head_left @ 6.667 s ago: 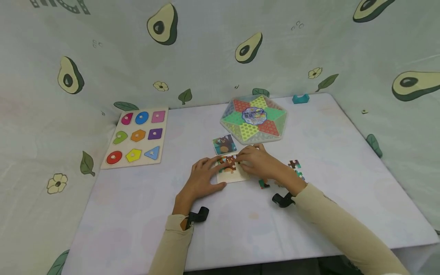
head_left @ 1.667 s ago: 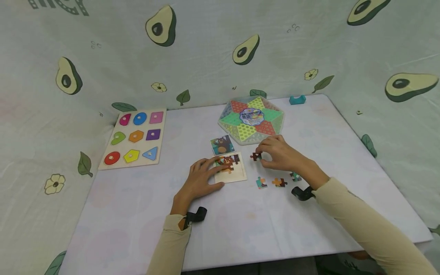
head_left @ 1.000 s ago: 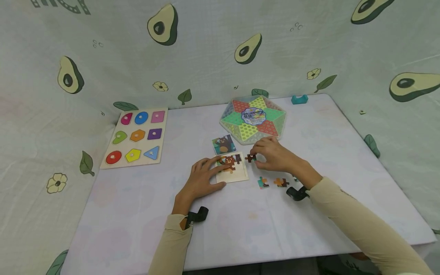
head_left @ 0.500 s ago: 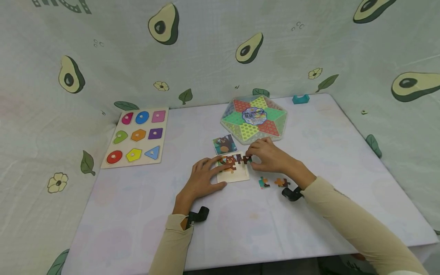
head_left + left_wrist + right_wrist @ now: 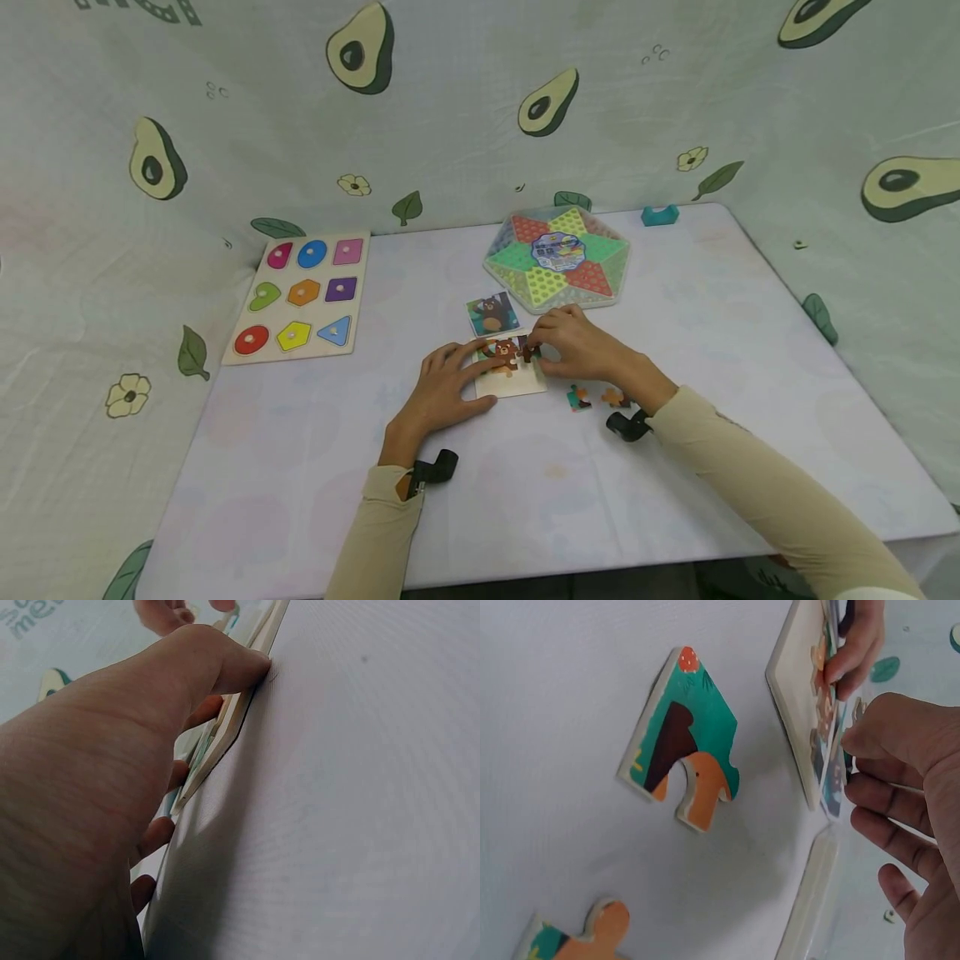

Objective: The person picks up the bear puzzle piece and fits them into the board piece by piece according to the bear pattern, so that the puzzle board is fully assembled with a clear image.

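Observation:
A small wooden puzzle board (image 5: 510, 386) lies mid-table, its upper part filled with bear-picture pieces (image 5: 505, 354). My left hand (image 5: 442, 390) rests on its left side with fingers extended; the left wrist view has the thumb (image 5: 244, 671) at the board's edge. My right hand (image 5: 581, 346) pinches a dark brown puzzle piece (image 5: 529, 352) over the board's upper right corner, partly hidden by the fingers. Two loose puzzle pieces lie nearer me on the right: a green and orange one (image 5: 705, 735) and an orange and brown one (image 5: 615, 398).
Just behind the board lies a square bear picture (image 5: 492, 314). Beyond it is a hexagonal game box (image 5: 557, 252) with coloured triangles. A wooden shape board (image 5: 298, 298) lies at the left, and a small teal object (image 5: 660, 216) sits at the back right.
My right hand has picked up the brown puzzle piece from the right and carried it left onto the board's upper right corner. The left hand stays on the board.

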A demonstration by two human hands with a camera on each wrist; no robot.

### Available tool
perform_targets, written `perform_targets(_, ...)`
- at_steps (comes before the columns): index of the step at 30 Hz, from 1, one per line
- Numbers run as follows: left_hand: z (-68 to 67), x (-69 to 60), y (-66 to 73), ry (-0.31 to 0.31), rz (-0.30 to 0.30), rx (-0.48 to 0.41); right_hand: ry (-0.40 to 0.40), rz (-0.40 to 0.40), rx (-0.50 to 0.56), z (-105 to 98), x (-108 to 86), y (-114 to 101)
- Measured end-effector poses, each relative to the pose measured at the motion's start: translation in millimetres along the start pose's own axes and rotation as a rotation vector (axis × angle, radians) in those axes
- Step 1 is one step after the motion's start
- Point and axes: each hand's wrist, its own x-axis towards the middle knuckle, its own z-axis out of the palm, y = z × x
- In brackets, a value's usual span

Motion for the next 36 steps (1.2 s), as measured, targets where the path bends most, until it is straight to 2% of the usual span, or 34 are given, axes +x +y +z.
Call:
perform_targets(11,-0.5,0.4,-0.4,0.009,0.015,0.008,-0.048,0.021,-0.043,8.0,5.8,-1.6)
perform_targets(19,-0.1,0.6,-1.5,0.011,0.017,0.015,-0.089,0.025,-0.037,11.8,5.3,-3.8)
perform_targets(31,1.0,0.2,-0.7,0.010,0.012,0.007,-0.055,-0.036,-0.071,15.3,-0.7,-3.2)
perform_targets(36,1.3,1.1,-0.7,0.009,0.009,0.014,-0.021,-0.047,-0.035,16.3,-0.5,-4.2)
